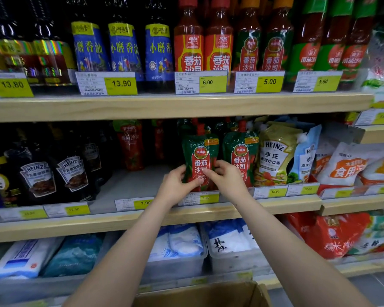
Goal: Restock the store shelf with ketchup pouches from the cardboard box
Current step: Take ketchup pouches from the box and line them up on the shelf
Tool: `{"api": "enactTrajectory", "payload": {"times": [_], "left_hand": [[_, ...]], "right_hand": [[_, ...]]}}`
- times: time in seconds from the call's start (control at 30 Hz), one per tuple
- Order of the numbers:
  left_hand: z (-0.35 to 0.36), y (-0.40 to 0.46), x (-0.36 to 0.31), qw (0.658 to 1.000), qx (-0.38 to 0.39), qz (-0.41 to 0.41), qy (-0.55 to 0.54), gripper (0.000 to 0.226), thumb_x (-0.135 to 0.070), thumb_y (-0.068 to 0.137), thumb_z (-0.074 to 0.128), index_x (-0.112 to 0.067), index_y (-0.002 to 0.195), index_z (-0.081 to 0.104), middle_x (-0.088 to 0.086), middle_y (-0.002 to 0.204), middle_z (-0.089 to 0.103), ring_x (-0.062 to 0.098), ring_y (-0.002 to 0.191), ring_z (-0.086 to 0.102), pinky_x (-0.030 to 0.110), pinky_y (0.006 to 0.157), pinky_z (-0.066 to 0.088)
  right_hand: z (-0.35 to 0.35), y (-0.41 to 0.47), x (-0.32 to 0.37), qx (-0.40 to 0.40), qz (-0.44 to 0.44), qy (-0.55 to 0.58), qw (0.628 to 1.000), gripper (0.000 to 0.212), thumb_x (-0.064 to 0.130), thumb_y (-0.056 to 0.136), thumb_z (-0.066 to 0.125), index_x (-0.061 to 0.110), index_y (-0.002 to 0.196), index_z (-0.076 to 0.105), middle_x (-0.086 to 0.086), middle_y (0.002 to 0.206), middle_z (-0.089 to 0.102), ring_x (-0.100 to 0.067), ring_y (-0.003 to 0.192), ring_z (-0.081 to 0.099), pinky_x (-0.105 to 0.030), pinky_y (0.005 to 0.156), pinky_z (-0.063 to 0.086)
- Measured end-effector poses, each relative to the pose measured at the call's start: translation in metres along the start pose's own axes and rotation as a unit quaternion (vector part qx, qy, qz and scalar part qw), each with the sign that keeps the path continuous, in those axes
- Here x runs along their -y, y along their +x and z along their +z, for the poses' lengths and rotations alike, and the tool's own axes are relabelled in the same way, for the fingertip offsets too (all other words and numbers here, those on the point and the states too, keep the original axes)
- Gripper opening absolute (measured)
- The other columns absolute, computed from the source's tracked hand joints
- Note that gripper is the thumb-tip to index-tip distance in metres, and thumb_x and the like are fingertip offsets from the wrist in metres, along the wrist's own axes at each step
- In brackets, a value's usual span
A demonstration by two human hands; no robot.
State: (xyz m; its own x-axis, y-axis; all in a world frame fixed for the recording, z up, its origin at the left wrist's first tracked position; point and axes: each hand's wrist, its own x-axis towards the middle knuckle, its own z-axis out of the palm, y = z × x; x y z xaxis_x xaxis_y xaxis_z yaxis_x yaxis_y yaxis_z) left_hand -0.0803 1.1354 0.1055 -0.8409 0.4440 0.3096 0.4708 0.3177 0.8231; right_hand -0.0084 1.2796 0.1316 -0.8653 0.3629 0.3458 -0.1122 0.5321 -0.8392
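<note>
Wooden store shelf (pixel 177 105) in three tiers, full of bottles and bags. Corner of the cardboard box (pixel 208 294) at the bottom edge. Upright on the middle tier — a green ketchup pouch (pixel 200 151), just beside a matching pouch (pixel 241 156). Left hand (pixel 175 185) and right hand (pixel 227 176) both gripping its lower part — fingers curled at the sides.

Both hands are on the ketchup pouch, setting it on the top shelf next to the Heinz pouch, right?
Not the top shelf. The head view shows the left hand and right hand holding the ketchup pouch on the middle shelf. Also, another ketchup pouch stands between it and the Heinz pouch.
</note>
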Motion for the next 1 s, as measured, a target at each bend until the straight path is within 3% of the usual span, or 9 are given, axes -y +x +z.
{"api": "enactTrajectory", "payload": {"times": [0.13, 0.2, 0.3, 0.37, 0.5, 0.67, 0.8, 0.87, 1.0], "left_hand": [[0.001, -0.001, 0.000, 1.000, -0.007, 0.005, 0.013, 0.049, -0.045, 0.072, 0.073, -0.029, 0.116, 0.057, -0.027, 0.091, 0.056, -0.026, 0.073, 0.048, -0.006, 0.060, 0.035], [0.000, -0.004, -0.001, 1.000, -0.007, 0.003, 0.011, 0.058, -0.045, 0.071, 0.074, -0.025, 0.121, 0.054, -0.024, 0.098, 0.055, -0.015, 0.086, 0.050, -0.004, 0.064, 0.037], [-0.008, -0.015, -0.004, 1.000, -0.023, 0.006, -0.010, 0.074, -0.040, 0.071, 0.076, -0.018, 0.134, 0.045, -0.008, 0.121, 0.055, 0.003, 0.111, 0.049, 0.013, 0.088, 0.040], [-0.014, -0.034, -0.002, 0.999, -0.045, 0.029, -0.003, 0.070, -0.039, 0.074, 0.073, -0.021, 0.135, 0.043, -0.008, 0.129, 0.050, 0.004, 0.118, 0.047, 0.021, 0.096, 0.038], [-0.016, -0.095, 0.011, 0.985, -0.089, 0.107, 0.098, 0.049, -0.039, 0.082, 0.064, -0.027, 0.127, 0.049, -0.018, 0.122, 0.048, -0.007, 0.113, 0.040, 0.004, 0.096, 0.027], [0.001, -0.178, 0.064, 0.987, -0.002, 0.082, 0.140, 0.040, -0.022, 0.082, 0.068, -0.017, 0.120, 0.057, -0.010, 0.117, 0.054, 0.011, 0.109, 0.053, 0.016, 0.097, 0.035], [0.003, -0.243, 0.120, 0.963, 0.074, 0.034, 0.256, 0.038, -0.038, 0.083, 0.062, -0.023, 0.118, 0.059, -0.006, 0.116, 0.063, 0.013, 0.106, 0.060, 0.012, 0.089, 0.030], [-0.002, -0.266, 0.145, 0.959, 0.101, 0.018, 0.265, 0.043, -0.050, 0.086, 0.049, -0.021, 0.116, 0.061, -0.003, 0.116, 0.064, 0.016, 0.107, 0.061, 0.019, 0.096, 0.030], [-0.004, -0.306, 0.184, 0.962, 0.092, -0.018, 0.256, 0.049, -0.058, 0.089, 0.034, -0.025, 0.118, 0.056, -0.003, 0.117, 0.060, 0.016, 0.110, 0.055, 0.033, 0.100, 0.038]], "right_hand": [[0.001, 0.000, -0.001, -0.005, 0.001, -0.025, 1.000, 0.047, 0.035, 0.084, 0.063, 0.008, 0.121, 0.055, -0.010, 0.117, 0.064, -0.016, 0.104, 0.057, -0.025, 0.083, 0.045], [0.000, -0.004, 0.000, 0.001, 0.007, -0.027, 1.000, 0.052, 0.035, 0.084, 0.063, 0.007, 0.126, 0.052, -0.011, 0.122, 0.061, -0.020, 0.112, 0.056, -0.027, 0.087, 0.045], [-0.010, -0.018, 0.000, 0.010, 0.003, -0.004, 1.000, 0.055, 0.033, 0.083, 0.064, 0.010, 0.130, 0.048, -0.008, 0.130, 0.056, -0.018, 0.120, 0.052, -0.028, 0.098, 0.043], [-0.020, -0.037, -0.002, 0.010, -0.007, 0.006, 1.000, 0.052, 0.031, 0.083, 0.065, 0.013, 0.129, 0.049, -0.002, 0.131, 0.055, -0.013, 0.120, 0.051, -0.025, 0.098, 0.042], [-0.030, -0.087, -0.018, 0.069, -0.011, 0.027, 0.997, 0.038, 0.027, 0.085, 0.063, 0.019, 0.122, 0.054, 0.007, 0.121, 0.059, -0.003, 0.114, 0.053, -0.017, 0.092, 0.044], [-0.008, -0.148, -0.062, 0.152, 0.050, 0.017, 0.987, 0.035, 0.013, 0.085, 0.064, 0.010, 0.118, 0.055, 0.002, 0.109, 0.060, -0.007, 0.104, 0.057, -0.004, 0.081, 0.045], [0.021, -0.192, -0.102, 0.218, 0.095, -0.006, 0.971, 0.034, 0.012, 0.084, 0.065, 0.010, 0.116, 0.056, -0.001, 0.108, 0.063, -0.010, 0.103, 0.059, -0.007, 0.086, 0.044], [0.036, -0.211, -0.122, 0.249, 0.116, -0.013, 0.962, 0.035, 0.013, 0.082, 0.067, 0.009, 0.115, 0.057, -0.005, 0.110, 0.065, -0.010, 0.101, 0.060, -0.015, 0.091, 0.045], [0.062, -0.247, -0.155, 0.331, 0.149, -0.045, 0.931, 0.036, 0.017, 0.083, 0.066, 0.010, 0.117, 0.056, -0.006, 0.113, 0.063, -0.008, 0.104, 0.059, -0.010, 0.088, 0.044]]}}
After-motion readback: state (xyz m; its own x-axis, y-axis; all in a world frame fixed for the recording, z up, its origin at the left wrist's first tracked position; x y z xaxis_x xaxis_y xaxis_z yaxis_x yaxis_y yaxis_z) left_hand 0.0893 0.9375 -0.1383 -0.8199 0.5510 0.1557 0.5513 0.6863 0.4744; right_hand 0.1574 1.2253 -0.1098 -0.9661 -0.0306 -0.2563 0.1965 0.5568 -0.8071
